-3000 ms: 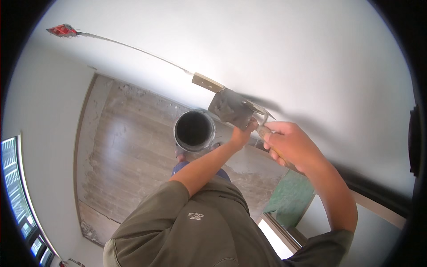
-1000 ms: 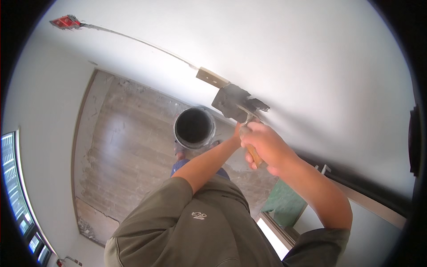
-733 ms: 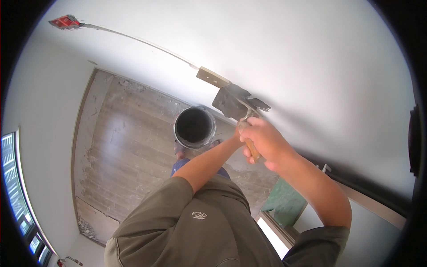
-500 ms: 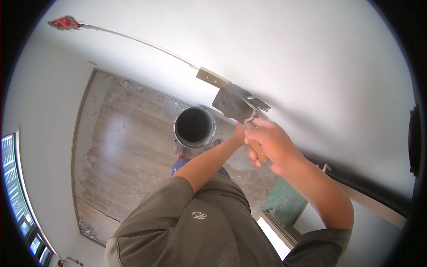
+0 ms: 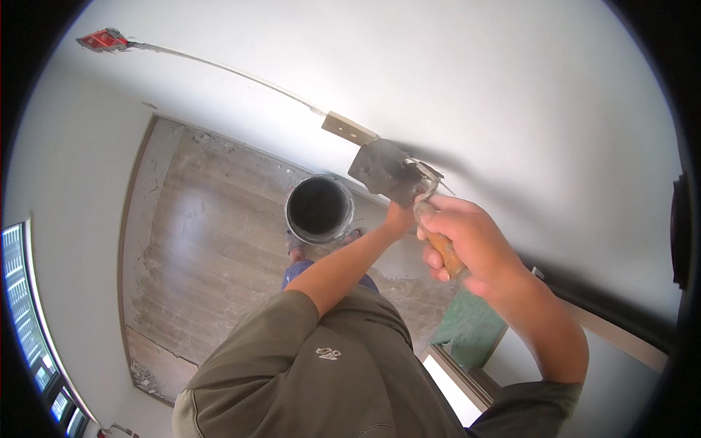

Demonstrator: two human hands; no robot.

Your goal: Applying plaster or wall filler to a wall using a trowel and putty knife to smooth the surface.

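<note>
We see one plastering trowel (image 5: pixel 391 174), its grey blade flat against the white wall (image 5: pixel 511 87). Our right hand (image 5: pixel 467 244) is clenched around its one orange handle; our left hand (image 5: pixel 400 217) touches the blade's near edge, its grip hidden from us. One black bucket (image 5: pixel 319 209) stands left, on the wooden floor (image 5: pixel 197 241).

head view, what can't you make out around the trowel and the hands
- Left hand: mostly hidden behind the trowel and right hand; its grip cannot be told.
- Trowel handle: only an orange strip shows between the right fingers.
- Bucket: inside too dark to see contents.
- Feet: hidden under the bucket.
</note>
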